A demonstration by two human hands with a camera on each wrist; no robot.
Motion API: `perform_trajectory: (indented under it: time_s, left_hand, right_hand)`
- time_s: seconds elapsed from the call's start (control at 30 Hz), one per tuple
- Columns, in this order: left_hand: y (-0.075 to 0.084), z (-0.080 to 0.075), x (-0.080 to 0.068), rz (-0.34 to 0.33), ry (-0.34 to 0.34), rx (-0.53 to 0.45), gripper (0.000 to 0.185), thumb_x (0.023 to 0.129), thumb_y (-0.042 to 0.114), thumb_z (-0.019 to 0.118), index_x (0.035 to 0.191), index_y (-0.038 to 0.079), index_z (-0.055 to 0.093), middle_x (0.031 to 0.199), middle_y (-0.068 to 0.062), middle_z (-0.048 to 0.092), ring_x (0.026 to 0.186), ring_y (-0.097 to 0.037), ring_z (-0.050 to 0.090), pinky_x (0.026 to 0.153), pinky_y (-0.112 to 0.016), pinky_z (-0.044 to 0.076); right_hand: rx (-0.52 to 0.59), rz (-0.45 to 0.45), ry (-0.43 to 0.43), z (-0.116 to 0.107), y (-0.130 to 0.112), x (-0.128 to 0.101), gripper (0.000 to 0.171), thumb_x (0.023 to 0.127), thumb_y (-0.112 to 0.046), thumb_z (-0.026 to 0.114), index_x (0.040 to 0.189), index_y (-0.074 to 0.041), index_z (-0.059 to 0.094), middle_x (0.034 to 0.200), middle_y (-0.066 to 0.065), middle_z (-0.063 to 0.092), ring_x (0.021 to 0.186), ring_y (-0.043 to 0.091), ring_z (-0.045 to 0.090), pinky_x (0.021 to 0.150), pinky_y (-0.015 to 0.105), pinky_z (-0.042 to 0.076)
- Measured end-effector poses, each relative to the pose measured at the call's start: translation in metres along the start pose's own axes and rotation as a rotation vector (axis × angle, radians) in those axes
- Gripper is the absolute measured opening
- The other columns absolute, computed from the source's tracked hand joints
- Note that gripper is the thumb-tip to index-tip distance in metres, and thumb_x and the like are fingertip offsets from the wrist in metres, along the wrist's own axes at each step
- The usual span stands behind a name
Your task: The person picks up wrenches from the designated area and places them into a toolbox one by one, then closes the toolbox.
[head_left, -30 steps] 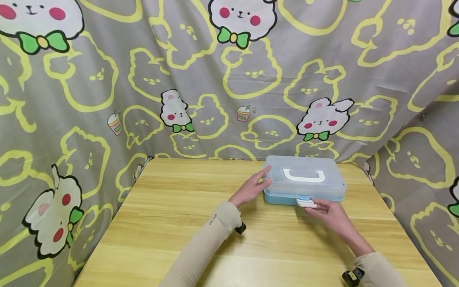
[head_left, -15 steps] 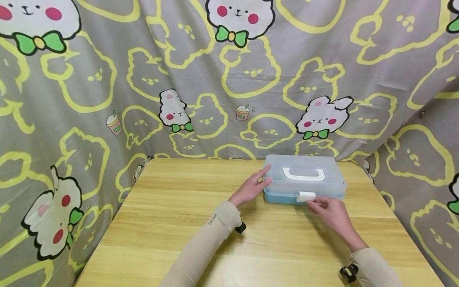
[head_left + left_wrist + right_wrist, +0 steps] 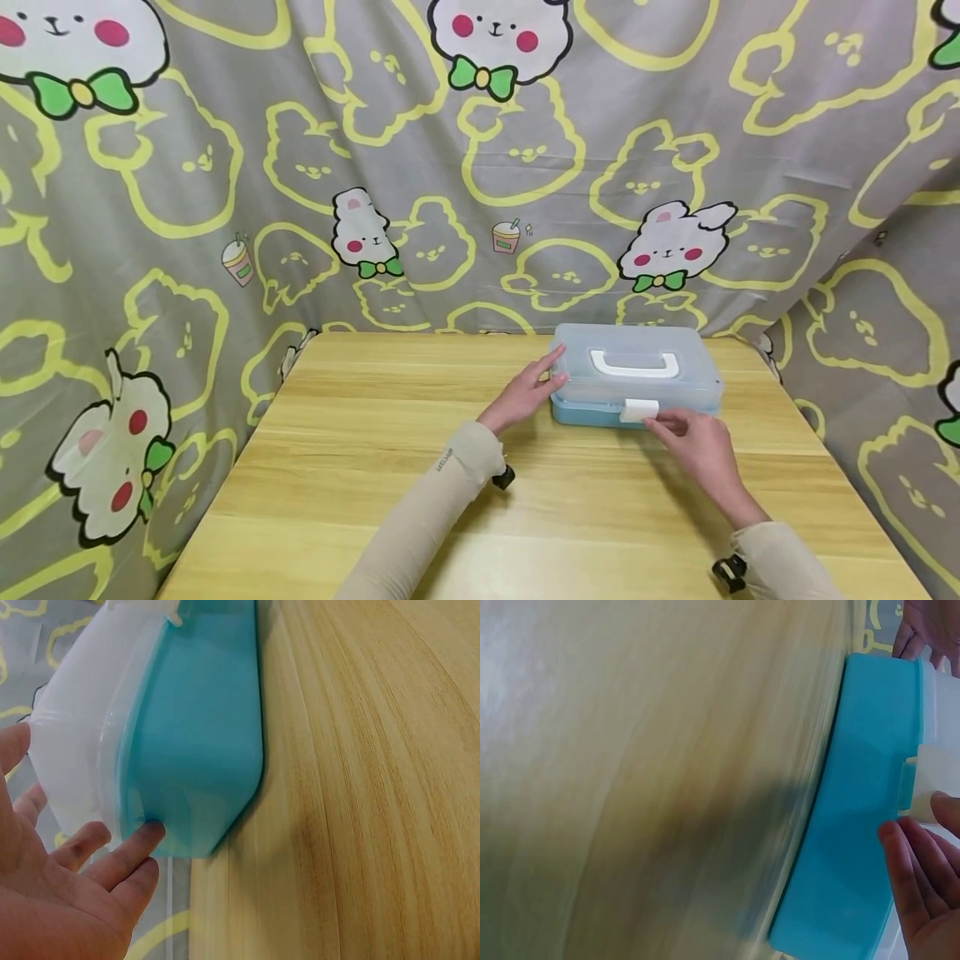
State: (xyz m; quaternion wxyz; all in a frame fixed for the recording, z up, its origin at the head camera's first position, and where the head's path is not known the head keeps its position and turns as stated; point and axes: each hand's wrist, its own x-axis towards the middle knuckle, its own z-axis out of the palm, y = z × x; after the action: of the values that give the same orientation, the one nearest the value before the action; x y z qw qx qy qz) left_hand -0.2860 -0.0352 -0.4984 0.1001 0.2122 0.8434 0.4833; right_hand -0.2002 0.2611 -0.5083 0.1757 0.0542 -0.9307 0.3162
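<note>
A storage box [image 3: 633,375] with a translucent lid, a light-blue base and a white carry handle [image 3: 634,364] stands on the table, its lid down. Spread fingers of my left hand [image 3: 522,396] rest against the box's left end; in the left wrist view, the left hand [image 3: 82,877] has fingertips on the blue base [image 3: 202,735] and on the lid. At the front, my right hand [image 3: 701,446] pinches the lower right corner of the white latch [image 3: 640,410]. The right wrist view has the thumb on this latch [image 3: 935,780], with curled fingers below its edge.
The wooden table [image 3: 420,375] extends to the left and in front of the box. A grey curtain [image 3: 427,150] with yellow cartoon outlines hangs behind and along both sides. Black wrist cameras [image 3: 504,477] sit under the sleeves.
The white latch has swung from sticking outward to lying upright near the box front, with my right hand moving slightly up along with it. My left hand stays on the box's end.
</note>
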Motion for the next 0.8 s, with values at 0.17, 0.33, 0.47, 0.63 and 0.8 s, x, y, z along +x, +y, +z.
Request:
perform_trajectory:
  time_s: [0.17,0.33,0.47,0.63,0.8]
  left_hand:
    - [-0.0002,-0.0003,-0.0002,0.007,0.003,-0.007,0.06,0.106,0.061,0.043,0.161,0.053,0.019,0.169,-0.01,0.03,0.142,-0.04,0.05,0.12,-0.056,0.037]
    - [-0.0007,0.0002,-0.0008,0.001,0.003,-0.012,0.061,0.106,0.061,0.043,0.161,0.052,0.019,0.17,-0.009,0.029,0.143,-0.039,0.049,0.121,-0.055,0.037]
    - [-0.0003,0.0005,-0.0012,0.0,0.008,-0.009,0.06,0.106,0.061,0.043,0.161,0.053,0.02,0.17,-0.008,0.028,0.142,-0.039,0.05,0.121,-0.055,0.037]
    - [0.0012,0.0002,-0.0021,0.008,0.007,-0.012,0.06,0.107,0.06,0.043,0.162,0.051,0.02,0.17,-0.009,0.027,0.142,-0.039,0.051,0.12,-0.055,0.037]
    - [0.0007,0.0008,-0.0022,-0.004,0.006,-0.028,0.06,0.107,0.059,0.043,0.161,0.052,0.02,0.17,-0.007,0.028,0.142,-0.038,0.051,0.121,-0.054,0.037]
  right_hand:
    - [-0.067,-0.045,0.118,0.0019,-0.0026,0.0006,0.027,0.082,-0.026,0.089,0.094,-0.009,0.073,0.08,0.004,0.076,0.068,0.02,0.069,0.061,0.039,0.053]
    - [-0.151,-0.087,0.189,0.003,-0.0041,0.0015,0.043,0.074,-0.027,0.094,0.101,-0.009,0.066,0.084,0.003,0.063,0.072,0.016,0.053,0.052,0.026,0.036]
    - [-0.169,-0.103,0.203,0.0039,-0.0045,0.0023,0.05,0.073,-0.027,0.095,0.11,-0.006,0.066,0.092,0.007,0.063,0.081,0.023,0.056,0.054,0.028,0.04]
    - [-0.168,-0.121,0.222,0.0052,-0.0048,0.0022,0.058,0.071,-0.025,0.096,0.116,-0.005,0.065,0.099,0.011,0.061,0.091,0.028,0.056,0.057,0.034,0.044]
    - [-0.156,-0.184,0.289,0.0076,-0.0024,0.0034,0.066,0.065,-0.02,0.099,0.119,-0.003,0.066,0.106,0.018,0.057,0.095,0.036,0.052,0.069,0.046,0.044]
